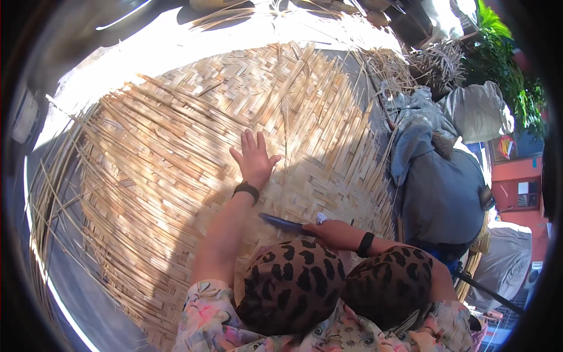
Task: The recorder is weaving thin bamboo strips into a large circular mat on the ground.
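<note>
The woven-strip mat [170, 152] lies in front of the leopard-print knees [296, 281], beneath the left hand [256, 163], released and splayed, and the right hand [337, 234], grasping a dark, narrow tool [284, 223].

Bright sun hits the mat [176, 146] left of the spread fingers [250, 141]. Far past them, ground [146, 47] glares white. Shade [334, 188] lies behind them. Outer edges look bent and black.

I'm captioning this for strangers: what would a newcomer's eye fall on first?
The huge woven mat filling the middle, part sunlit, part shaded, with loose strips at its left. Over it, near the centre, the left hand is spread; lower right, the right hand grips a dark tool.
</note>
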The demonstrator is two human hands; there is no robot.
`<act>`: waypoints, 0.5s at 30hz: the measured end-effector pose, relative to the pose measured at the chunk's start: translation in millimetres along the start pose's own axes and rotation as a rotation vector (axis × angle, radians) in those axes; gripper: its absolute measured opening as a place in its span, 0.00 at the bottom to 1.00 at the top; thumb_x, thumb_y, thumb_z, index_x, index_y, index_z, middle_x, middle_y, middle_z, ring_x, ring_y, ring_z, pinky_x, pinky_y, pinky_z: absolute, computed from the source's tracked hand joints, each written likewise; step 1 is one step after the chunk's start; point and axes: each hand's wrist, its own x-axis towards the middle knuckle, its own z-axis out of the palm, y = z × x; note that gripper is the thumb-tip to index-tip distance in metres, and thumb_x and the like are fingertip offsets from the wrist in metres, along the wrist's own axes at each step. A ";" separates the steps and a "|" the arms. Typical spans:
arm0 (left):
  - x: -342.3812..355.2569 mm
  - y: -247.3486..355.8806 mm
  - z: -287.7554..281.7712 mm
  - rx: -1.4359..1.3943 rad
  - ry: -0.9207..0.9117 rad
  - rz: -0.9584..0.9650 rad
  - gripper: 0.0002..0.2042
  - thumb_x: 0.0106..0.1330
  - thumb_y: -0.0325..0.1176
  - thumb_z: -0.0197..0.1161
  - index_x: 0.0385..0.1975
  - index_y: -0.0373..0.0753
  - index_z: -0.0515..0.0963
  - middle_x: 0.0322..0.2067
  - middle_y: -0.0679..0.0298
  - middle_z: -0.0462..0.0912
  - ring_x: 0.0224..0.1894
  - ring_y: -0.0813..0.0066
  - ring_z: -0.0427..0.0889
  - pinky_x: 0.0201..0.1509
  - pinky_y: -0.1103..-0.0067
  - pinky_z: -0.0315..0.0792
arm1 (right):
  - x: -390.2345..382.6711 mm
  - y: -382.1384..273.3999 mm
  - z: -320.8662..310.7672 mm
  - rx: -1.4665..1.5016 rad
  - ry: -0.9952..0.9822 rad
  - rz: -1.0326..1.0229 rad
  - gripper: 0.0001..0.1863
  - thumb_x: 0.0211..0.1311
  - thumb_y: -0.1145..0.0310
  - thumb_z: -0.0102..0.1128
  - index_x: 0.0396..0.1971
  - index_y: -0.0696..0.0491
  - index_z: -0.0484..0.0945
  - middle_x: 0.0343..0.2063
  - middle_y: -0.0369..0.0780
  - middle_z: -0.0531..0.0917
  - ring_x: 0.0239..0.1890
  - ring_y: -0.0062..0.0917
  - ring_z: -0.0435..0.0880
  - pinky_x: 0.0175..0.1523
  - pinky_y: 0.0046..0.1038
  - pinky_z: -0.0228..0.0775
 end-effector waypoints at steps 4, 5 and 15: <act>0.9 -0.9 -12.4 0.034 -0.021 0.056 0.44 0.59 0.58 0.67 0.71 0.38 0.61 0.73 0.45 0.55 0.76 0.52 0.50 0.66 0.35 0.49 | 6.1 -23.7 -30.8 -0.193 -0.217 -0.030 0.24 0.64 0.67 0.56 0.61 0.47 0.71 0.34 0.49 0.83 0.39 0.49 0.85 0.43 0.48 0.76; 3.9 -1.2 -15.8 0.065 -0.051 0.074 0.44 0.59 0.58 0.67 0.71 0.38 0.61 0.73 0.45 0.55 0.76 0.52 0.50 0.66 0.35 0.49 | 11.1 -27.0 -37.3 -0.145 -0.155 -0.048 0.24 0.64 0.67 0.56 0.61 0.47 0.71 0.34 0.49 0.83 0.39 0.49 0.85 0.43 0.48 0.76; 1.0 -31.2 -14.0 0.030 -0.119 0.147 0.41 0.62 0.59 0.63 0.72 0.46 0.61 0.75 0.49 0.52 0.77 0.57 0.50 0.68 0.41 0.49 | 110.0 -21.2 -59.7 -0.463 -0.181 -0.095 0.15 0.66 0.62 0.52 0.49 0.47 0.77 0.31 0.46 0.84 0.36 0.46 0.86 0.41 0.45 0.77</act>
